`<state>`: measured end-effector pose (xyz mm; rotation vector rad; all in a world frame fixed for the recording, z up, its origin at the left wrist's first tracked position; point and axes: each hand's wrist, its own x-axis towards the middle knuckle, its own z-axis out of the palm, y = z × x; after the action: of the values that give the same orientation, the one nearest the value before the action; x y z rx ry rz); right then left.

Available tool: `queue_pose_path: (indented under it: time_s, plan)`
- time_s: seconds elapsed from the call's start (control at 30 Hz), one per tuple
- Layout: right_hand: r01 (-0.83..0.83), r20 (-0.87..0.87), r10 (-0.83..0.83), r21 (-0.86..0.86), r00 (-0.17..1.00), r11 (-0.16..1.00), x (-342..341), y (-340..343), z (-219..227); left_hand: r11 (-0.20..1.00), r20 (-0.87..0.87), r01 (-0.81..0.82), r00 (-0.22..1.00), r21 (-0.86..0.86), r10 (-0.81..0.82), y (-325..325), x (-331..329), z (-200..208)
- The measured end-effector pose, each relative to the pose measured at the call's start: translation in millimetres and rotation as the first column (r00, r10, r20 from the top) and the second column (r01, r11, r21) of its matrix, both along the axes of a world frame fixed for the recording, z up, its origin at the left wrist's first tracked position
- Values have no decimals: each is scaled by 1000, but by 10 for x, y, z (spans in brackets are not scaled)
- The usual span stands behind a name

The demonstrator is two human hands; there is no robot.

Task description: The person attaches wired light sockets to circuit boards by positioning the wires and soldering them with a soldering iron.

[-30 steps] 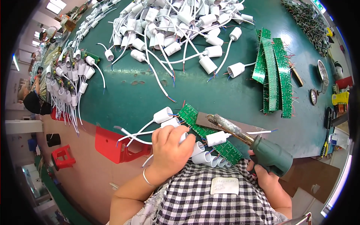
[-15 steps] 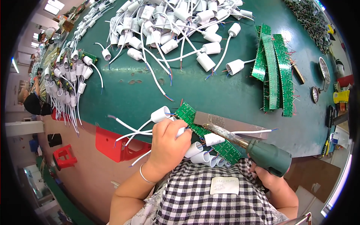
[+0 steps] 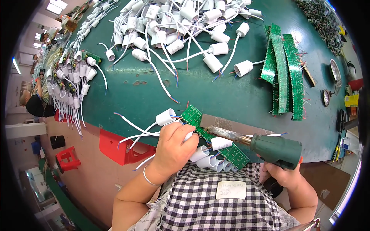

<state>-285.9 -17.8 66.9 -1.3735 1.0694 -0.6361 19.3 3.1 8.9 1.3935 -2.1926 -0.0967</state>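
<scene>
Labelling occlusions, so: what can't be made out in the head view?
All head view:
White socket being held: mostly hidden by the left grip.
Right grip, fingers: partly hidden by the soldering tool.
Tip contact with the green board: too small.
Heaped sockets: cut off by top edge.

One iron, one brown bar and one board are seen, with at least eight sockets clustered at the board. At least three strips are laid on one tabletop. The heap's sockets cannot be counted exactly. One apron and at least two red stools are shown.
</scene>
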Motion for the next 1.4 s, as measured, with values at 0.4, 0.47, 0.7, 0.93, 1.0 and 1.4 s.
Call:
queue_pose_path:
  time_s: [0.4, 0.47, 0.7, 0.93, 1.0, 1.4]
  plan:
    - [1, -67, 9, 146, 998, 989, 59, -33, 2, 999, 65, -42, 997, 9, 42, 16, -69, 46]
    - [13, -81, 1, 175, 997, 984, 82, -33, 23, 999, 72, -47, 996, 27, 45, 23, -69, 58]
    - [-76, -115, 73, -29, 991, 997, 81, -78, -44, 998, 61, -51, 997, 32, 49, 23, -67, 50]
    - [-108, -74, 108, 13, 991, 994, 70, -147, -13, 998, 63, -55, 997, 44, 53, 19, -71, 63]
    - [-147, -111, 132, -136, 985, 980, 54, -143, -58, 997, 65, -56, 996, 45, 53, 18, -70, 65]
    - [-27, -251, -57, -321, 966, 947, -311, -218, 203, 999, 62, -39, 997, 25, 37, -17, -88, 58]
